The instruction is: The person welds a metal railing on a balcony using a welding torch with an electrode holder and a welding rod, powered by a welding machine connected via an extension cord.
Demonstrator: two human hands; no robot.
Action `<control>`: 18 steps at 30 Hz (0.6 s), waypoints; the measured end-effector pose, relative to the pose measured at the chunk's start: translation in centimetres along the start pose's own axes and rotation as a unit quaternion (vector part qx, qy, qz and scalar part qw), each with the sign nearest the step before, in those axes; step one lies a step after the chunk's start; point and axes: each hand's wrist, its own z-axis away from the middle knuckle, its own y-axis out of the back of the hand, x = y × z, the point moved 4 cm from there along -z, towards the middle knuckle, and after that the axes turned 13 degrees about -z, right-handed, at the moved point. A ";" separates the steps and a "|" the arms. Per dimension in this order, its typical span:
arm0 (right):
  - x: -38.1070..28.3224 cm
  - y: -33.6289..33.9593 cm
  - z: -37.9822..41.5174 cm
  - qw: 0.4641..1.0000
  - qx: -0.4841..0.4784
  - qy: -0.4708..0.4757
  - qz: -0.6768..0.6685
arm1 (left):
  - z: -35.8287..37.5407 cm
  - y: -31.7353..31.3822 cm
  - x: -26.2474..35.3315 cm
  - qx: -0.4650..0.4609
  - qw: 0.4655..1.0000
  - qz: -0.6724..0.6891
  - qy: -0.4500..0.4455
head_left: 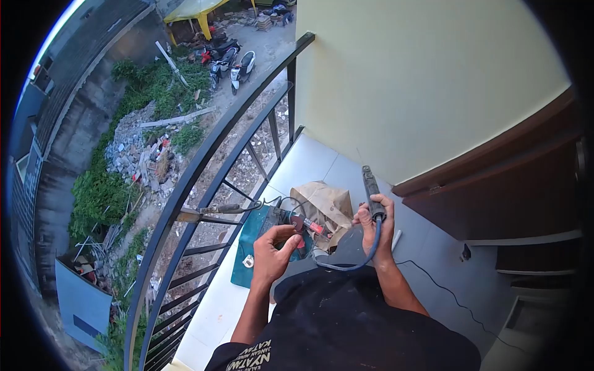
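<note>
My right hand (377,226) is wrapped around a welding electrode holder (373,195), which points up and away from me. A thin electrode (359,154) seems to stick out past its jaws. From the grip's lower end a thick blue cable (377,241) loops down toward my lap. My left hand (275,250) hovers above the floor items with fingers loosely bent and the thumb apart; nothing shows in it. Just beyond it lies an angle grinder (306,224), partly hidden by the hand. A ground clamp (219,209) sits on the dark metal railing (213,145).
A crumpled brown paper bag (325,201) and a teal case or cloth (241,272) lie on the tiled balcony floor. A thin black cord (439,287) runs across the right side. Beyond the railing are rubble (145,151), plants and parked motorbikes (244,68). A brown door (489,179) stands right.
</note>
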 end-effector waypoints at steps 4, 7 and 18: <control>7.3 6.6 -7.7 0.989 -0.143 -0.041 0.009 | -7.9 -9.3 -1.3 0.049 0.991 -0.084 0.087; 11.4 10.5 -10.8 0.975 -0.197 -0.067 -0.075 | -15.1 -10.5 -1.2 0.144 0.966 -0.195 0.084; 16.3 14.7 -11.6 0.957 -0.290 -0.019 0.002 | -40.3 -7.3 2.8 0.349 0.756 -0.537 -0.131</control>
